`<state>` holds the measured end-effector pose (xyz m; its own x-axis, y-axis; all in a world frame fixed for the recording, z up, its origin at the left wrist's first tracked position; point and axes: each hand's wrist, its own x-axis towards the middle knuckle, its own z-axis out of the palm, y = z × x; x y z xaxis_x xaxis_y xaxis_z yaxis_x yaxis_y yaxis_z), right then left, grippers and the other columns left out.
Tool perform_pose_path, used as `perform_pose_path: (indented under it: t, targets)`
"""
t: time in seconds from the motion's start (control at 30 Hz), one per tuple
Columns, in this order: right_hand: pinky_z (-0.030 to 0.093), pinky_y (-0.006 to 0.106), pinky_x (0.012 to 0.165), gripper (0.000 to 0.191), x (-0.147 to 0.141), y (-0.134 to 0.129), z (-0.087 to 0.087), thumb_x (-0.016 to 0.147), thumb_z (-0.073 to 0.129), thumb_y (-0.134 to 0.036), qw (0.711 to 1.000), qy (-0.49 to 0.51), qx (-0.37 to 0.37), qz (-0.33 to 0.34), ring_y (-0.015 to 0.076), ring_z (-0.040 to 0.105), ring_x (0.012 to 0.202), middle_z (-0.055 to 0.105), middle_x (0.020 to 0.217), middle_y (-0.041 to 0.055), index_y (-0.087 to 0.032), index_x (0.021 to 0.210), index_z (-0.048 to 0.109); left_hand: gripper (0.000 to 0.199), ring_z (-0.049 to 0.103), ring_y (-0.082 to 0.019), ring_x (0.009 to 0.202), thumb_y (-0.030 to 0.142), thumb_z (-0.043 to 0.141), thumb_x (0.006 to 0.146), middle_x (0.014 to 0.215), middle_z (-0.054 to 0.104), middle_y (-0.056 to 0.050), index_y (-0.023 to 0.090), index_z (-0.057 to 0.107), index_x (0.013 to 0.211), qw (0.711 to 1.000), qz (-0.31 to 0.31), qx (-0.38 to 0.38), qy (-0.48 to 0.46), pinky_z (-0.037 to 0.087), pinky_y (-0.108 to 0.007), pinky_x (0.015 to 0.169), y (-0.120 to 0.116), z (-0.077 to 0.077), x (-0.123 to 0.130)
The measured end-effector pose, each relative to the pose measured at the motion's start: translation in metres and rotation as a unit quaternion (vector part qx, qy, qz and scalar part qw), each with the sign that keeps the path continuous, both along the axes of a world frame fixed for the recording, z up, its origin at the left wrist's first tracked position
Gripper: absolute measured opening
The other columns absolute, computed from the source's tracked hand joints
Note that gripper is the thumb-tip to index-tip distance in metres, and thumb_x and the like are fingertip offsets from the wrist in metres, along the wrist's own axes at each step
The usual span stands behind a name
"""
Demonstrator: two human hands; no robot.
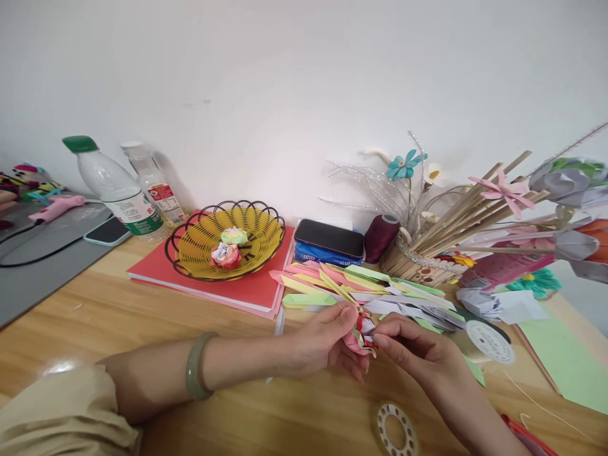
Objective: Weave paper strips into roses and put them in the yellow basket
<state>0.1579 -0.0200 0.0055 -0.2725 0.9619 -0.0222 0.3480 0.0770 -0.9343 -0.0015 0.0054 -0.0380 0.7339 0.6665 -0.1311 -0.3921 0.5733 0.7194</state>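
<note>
A small folded-paper piece in red, pink, white and green (361, 335) is held up between both hands, just in front of a pile of folded paper strips (380, 288). My left hand (327, 339) grips it from the left, thumb on top and fingers curled beneath. The thumb and fingertips of my right hand (415, 348) pinch its right edge. A yellow basket (261, 244) holds two crumpled-looking paper balls, one pale green (234, 236) and one red and white (225, 256).
Red paper sheets (247, 291) lie under the basket. Bottles (114, 190) stand back left. A phone (329, 238) rests on a blue pack, beside a maroon thread cone (381, 237). A thread spool (484, 342), perforated ring (396, 430) and flower-filled holder (418, 266) are right.
</note>
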Motion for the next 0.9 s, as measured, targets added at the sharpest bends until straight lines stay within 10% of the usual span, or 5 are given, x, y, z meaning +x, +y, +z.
perform_pose_path:
  t: [0.43, 0.9]
  targets:
    - [0.045, 0.023, 0.063, 0.021, 0.005, 0.001, -0.005, 0.077, 0.058, -0.040, 0.998, -0.049, 0.028, 0.026, 0.0141, 0.057, 0.069, 0.061, 0.071, 0.0003, -0.020, 0.071, 0.064, 0.049, 0.055, -0.009, 0.049, 0.059, 0.057, 0.066, 0.054, 0.054, 0.002, 0.016, 0.042, 0.083, 1.000, 0.010, 0.010, 0.004, 0.045, -0.020, 0.044, 0.000, -0.001, 0.001]
    - [0.044, 0.025, 0.064, 0.009, 0.003, -0.010, -0.013, 0.084, 0.050, -0.020, 0.940, -0.168, 0.299, 0.004, 0.0141, 0.055, 0.074, 0.059, 0.077, 0.0011, -0.022, 0.080, 0.058, 0.044, 0.056, -0.009, 0.051, 0.056, 0.057, 0.068, 0.056, 0.054, 0.002, 0.015, 0.044, 0.080, 1.000, 0.009, 0.002, -0.025, 0.047, -0.020, 0.046, 0.000, 0.000, 0.001]
